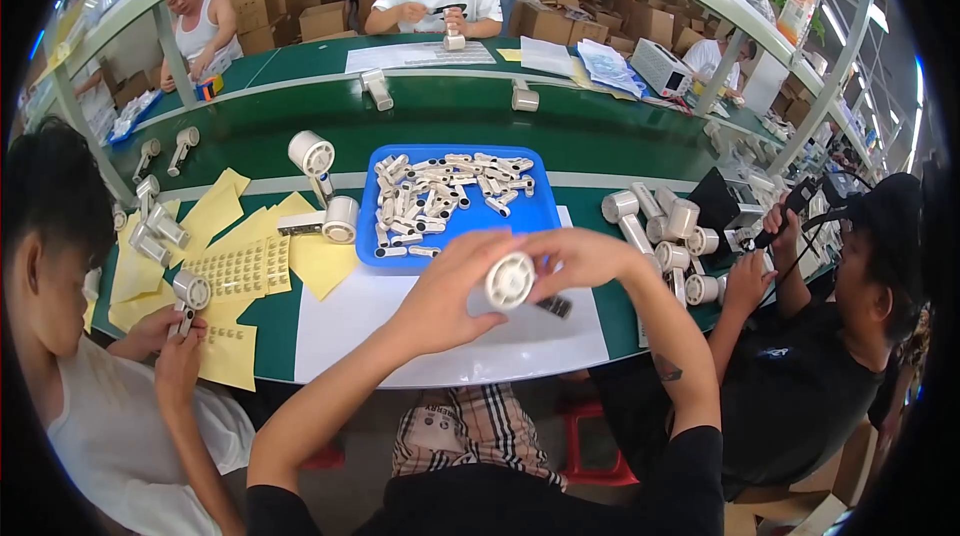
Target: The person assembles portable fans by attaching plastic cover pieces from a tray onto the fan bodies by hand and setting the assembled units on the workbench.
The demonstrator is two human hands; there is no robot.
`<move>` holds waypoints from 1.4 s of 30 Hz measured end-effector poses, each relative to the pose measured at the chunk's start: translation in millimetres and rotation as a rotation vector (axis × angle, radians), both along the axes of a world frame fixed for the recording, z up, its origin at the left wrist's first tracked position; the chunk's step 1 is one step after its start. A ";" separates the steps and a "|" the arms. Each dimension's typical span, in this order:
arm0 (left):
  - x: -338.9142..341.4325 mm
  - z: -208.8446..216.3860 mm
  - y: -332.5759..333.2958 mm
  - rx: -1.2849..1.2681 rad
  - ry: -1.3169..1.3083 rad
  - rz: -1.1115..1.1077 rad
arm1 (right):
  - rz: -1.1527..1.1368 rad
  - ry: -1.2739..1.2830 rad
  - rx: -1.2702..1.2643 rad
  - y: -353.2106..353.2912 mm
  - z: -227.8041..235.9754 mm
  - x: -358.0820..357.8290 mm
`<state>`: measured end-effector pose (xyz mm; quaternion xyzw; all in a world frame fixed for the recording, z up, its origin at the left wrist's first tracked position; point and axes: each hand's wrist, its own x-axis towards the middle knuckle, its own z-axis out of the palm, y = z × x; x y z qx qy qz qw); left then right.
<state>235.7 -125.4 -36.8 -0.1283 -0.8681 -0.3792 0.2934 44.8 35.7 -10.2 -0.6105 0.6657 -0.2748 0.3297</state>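
Left hand and right hand are both grasping one white round-headed device above the white sheet. From it, a blue tray of small white parts is sitting at 11 o'clock on the green tabletop; similar devices are lying between 2 and 3, yellow sheets at 9.

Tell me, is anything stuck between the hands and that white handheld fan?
Nothing visible is: the left hand and right hand are already around the white handheld fan. The blue tray lies beyond them, not between.
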 end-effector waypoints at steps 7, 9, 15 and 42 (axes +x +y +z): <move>24.5 -46.5 -7.6 0.152 -0.315 0.171 | -0.451 0.313 -0.134 -59.6 -46.8 -50.0; 26.7 -63.0 -5.2 0.211 -0.376 0.227 | -0.527 0.516 -0.175 -73.9 -79.0 -67.1; 29.1 -93.9 -7.1 0.155 -0.309 0.278 | -0.535 0.782 -0.201 -88.9 -106.4 -74.1; -8.7 -78.9 -32.7 -0.007 -0.399 -0.076 | -0.143 0.277 -0.420 8.6 -73.4 65.3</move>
